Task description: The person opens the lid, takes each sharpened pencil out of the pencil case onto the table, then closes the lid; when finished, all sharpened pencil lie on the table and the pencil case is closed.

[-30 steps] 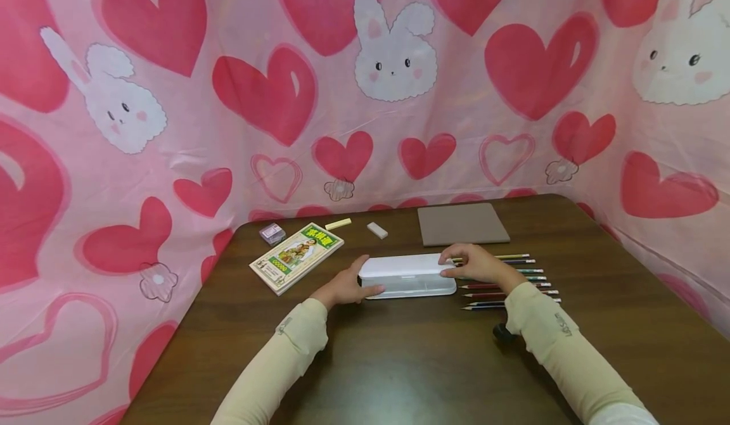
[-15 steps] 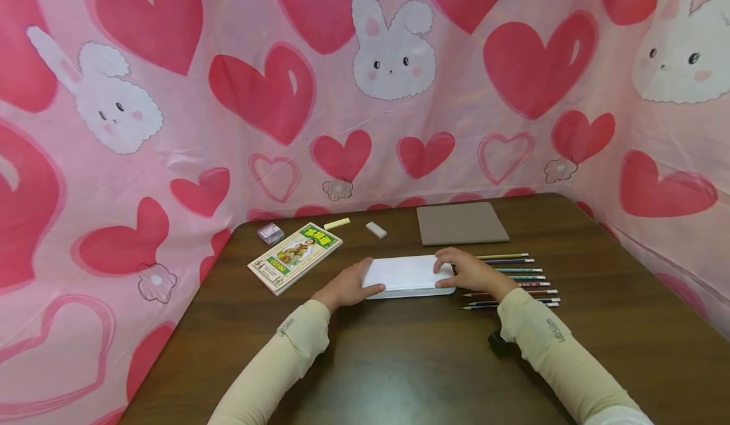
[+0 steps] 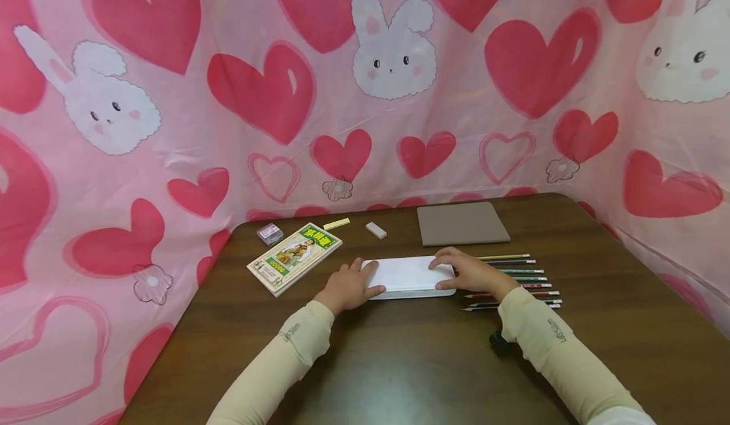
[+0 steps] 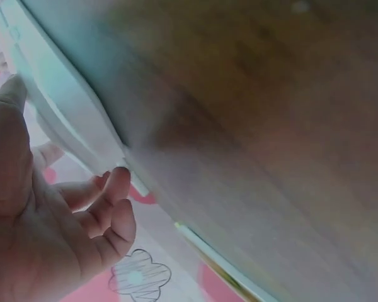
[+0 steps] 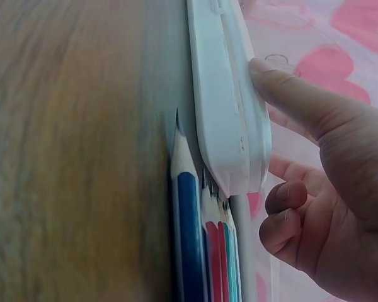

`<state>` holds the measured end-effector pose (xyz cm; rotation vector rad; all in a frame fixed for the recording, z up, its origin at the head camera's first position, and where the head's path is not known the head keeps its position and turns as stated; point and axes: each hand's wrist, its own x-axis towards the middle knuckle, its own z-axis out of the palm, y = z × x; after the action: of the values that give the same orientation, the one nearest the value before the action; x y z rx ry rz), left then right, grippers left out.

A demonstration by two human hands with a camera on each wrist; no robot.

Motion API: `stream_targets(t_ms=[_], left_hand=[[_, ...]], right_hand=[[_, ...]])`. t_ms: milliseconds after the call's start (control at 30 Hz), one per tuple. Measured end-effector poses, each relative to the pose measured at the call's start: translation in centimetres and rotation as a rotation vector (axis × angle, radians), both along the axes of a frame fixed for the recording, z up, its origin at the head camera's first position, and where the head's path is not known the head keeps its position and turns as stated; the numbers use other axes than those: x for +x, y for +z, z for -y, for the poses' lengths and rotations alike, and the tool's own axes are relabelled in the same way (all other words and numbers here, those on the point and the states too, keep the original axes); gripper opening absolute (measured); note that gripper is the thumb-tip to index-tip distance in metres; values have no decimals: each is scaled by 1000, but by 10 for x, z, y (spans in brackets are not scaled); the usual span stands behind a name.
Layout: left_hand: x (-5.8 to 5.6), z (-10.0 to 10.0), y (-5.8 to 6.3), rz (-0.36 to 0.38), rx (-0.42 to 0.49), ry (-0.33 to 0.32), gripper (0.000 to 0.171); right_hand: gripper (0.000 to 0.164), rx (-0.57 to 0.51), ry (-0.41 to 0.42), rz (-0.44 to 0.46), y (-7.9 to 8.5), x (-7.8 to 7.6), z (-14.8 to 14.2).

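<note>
A white pencil case [image 3: 402,275] lies on the table with its lid down. My left hand [image 3: 348,285] rests on the lid's left end, thumb at the front edge and forefinger over the top. In the left wrist view the other fingers of that hand [image 4: 57,220] bend loosely beside the case. My right hand [image 3: 470,270] touches the lid's right end with thumb and forefinger. From the right wrist, its thumb [image 5: 296,94] lies along the lid's edge, and the smaller fingers curl in free air. Several pencils [image 3: 521,279] lie in a row under and beyond this hand.
Left of the case lies a book [image 3: 294,257] with a green and yellow cover. Behind it are a small purple box [image 3: 270,234] and a yellow strip [image 3: 336,223]. A white eraser-like block [image 3: 376,230] and a flat grey-brown rectangle [image 3: 463,224] lie toward the back.
The case's lid has come down from partly raised to flat. My left hand has shifted from gripping the case's left end to resting on top of the lid. My right hand stays at the right end.
</note>
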<state>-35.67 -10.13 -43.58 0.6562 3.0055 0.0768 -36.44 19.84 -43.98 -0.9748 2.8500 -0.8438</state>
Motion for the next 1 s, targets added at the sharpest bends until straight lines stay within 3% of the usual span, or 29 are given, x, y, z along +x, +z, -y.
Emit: stream_targets(t_ms=[267,533,767,1000], left_hand=[[2,-2,-1,29,1,14,73],[5,-3,1,46,17,23,74],[-3,-3,5,89,53,41,75],[-14,7,0,127,101,74,78]], right_hand=[[37,29,-44,41,3,10,3],[33,52,-33,-14,1,13,5],[34,32,-24,-33,9,7,7],[39,36,-32,-41,4,-3,8]])
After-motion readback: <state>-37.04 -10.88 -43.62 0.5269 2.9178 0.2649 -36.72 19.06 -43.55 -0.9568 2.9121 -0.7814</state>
